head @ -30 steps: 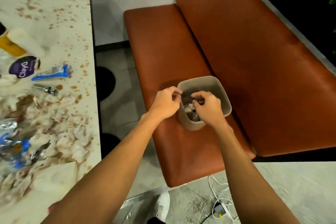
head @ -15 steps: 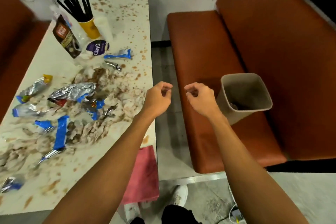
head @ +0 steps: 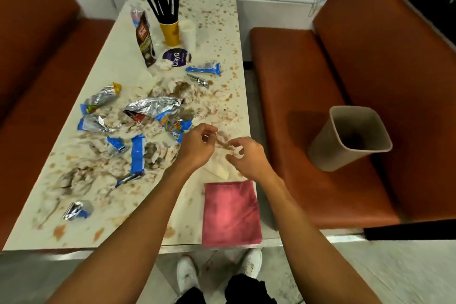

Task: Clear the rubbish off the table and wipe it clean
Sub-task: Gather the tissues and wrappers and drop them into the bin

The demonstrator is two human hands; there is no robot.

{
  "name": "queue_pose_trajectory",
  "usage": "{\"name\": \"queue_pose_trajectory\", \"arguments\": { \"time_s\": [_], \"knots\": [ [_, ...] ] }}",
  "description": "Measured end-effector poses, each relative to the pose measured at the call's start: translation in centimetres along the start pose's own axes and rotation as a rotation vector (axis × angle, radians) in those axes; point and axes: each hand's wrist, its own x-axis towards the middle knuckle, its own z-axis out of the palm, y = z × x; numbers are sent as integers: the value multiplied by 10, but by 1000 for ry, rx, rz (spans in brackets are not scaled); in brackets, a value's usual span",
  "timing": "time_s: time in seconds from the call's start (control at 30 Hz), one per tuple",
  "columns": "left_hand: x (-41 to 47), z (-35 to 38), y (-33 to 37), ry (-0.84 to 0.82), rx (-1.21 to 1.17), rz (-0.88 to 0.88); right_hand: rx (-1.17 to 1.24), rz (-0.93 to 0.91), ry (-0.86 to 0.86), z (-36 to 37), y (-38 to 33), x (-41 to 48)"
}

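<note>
The rubbish is spread over the middle of the surface (head: 217,20): torn silver and blue wrappers (head: 153,106) tangled in shredded, brown-stained tissue (head: 197,96). Over its right-hand edge, the left hand (head: 197,148) hovers with its fingers curled in, and I cannot tell whether they hold anything. Just beside it, the right hand (head: 249,159) pinches a small white tissue scrap (head: 238,151). A pink cloth (head: 232,212) lies flat on the near right corner. At the far end, a yellow cup (head: 170,32) is full of black straws (head: 162,0), with a white cup (head: 188,34) just beside it. The beige bin (head: 328,150) stands on the orange bench (head: 296,81) to the right, apart from the surface. Its inside is dark, and whatever lies at the bottom is too dim to make out.
</note>
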Motion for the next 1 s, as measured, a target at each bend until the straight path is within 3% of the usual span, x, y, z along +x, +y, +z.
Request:
{"name": "queue_pose_trajectory", "arguments": {
  "time_s": [0.27,0.47,0.77,1.0],
  "knots": [
    [-22,-36,-31,7,-52,-40,-262,-4,-11,48,-20,-10],
    [-31,-46,-39,-26,-57,-52,-260,-7,13,54,-22,-14],
    [-28,-49,-29,-46,-175,-177,-13,-102,171,41,-50,-19],
    [-23,-54,-28,-5,-221,-221,152,-133,175,56,-64,-20]
  ]
}}
